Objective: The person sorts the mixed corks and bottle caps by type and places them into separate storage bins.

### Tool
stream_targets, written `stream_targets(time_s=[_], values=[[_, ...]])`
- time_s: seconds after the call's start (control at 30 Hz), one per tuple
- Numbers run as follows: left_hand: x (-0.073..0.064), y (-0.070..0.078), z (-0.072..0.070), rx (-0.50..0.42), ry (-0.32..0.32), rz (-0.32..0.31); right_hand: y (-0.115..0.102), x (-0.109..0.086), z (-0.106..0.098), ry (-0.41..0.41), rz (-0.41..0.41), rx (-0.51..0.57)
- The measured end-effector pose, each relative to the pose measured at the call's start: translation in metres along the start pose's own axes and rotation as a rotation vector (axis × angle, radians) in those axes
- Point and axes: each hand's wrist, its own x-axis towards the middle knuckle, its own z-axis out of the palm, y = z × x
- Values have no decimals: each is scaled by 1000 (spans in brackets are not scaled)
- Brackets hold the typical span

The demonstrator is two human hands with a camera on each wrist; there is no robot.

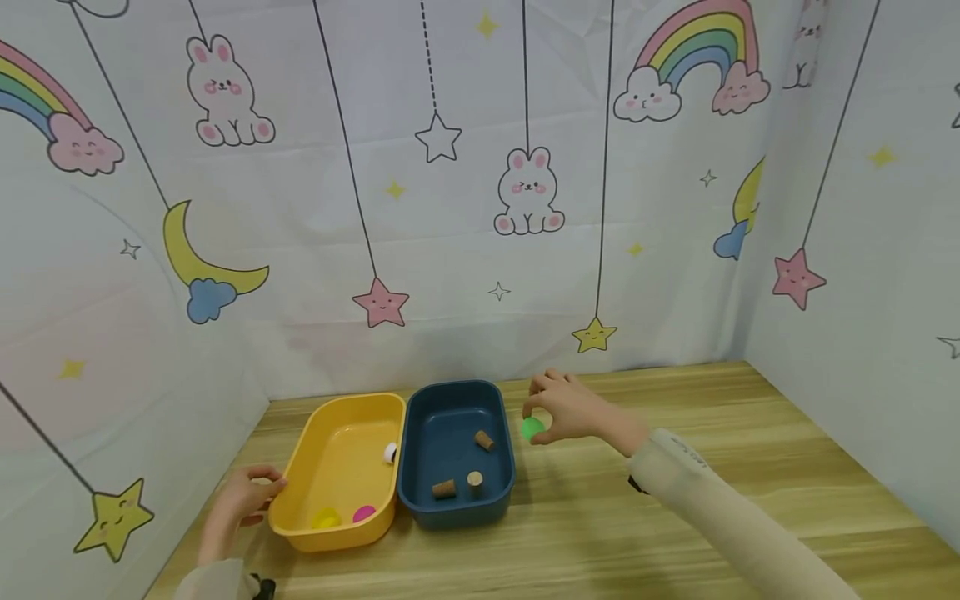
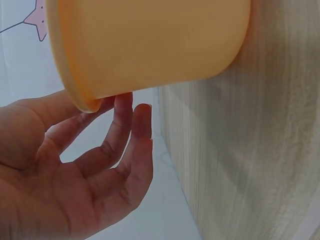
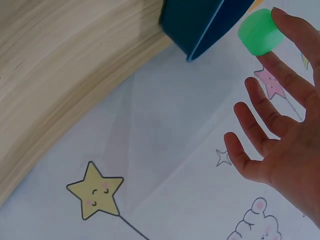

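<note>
At the left of the table, a yellow tub (image 1: 341, 475) holds a yellow round piece (image 1: 326, 518), a pink round piece (image 1: 364, 513) and a small white-and-black piece (image 1: 390, 452). My left hand (image 1: 243, 497) grips its left rim, fingertips against the outer wall in the left wrist view. A dark blue tub (image 1: 453, 433) stands beside it with three corks, one a standing cork (image 1: 475, 480). Just right of the blue tub, my right hand (image 1: 566, 408) pinches a green bottle cap (image 3: 261, 32) between thumb and index finger. Its other fingers are spread loosely.
The two tubs stand side by side on a wood-grain table (image 1: 675, 500). A white cloth backdrop (image 1: 465, 333) with printed stars, rabbits and rainbows rises behind and at both sides.
</note>
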Motion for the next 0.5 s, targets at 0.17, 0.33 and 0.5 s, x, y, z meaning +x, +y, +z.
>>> stream_targets(time_s=[0.17, 0.33, 0.5], values=[[1, -1, 0, 3, 0, 0, -18, 12, -1, -1, -38, -7], [2, -2, 0, 4, -1, 3, -36, 24, -2, 1, -64, 15], [1, -2, 0, 4, -1, 7, -57, 39, 2, 33, -111, 42]])
